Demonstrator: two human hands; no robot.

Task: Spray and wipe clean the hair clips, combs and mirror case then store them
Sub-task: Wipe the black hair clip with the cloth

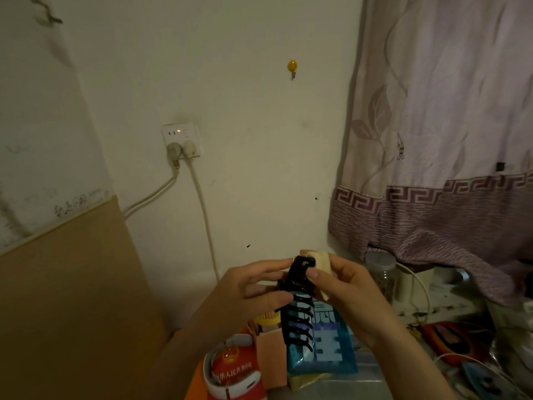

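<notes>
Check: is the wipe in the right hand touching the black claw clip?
Touching. The head view shows the pale wipe pressed against the black claw clip's top end.

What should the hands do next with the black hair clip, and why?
Probably draw the cloth down toward the teeth. The left hand steadies the hair clip; the right hand presses the cloth only against its top end, so the teeth look unwiped.

Hair clip [297,301] between both hands (above the packet [326,347]), jar [382,272] right.
</notes>
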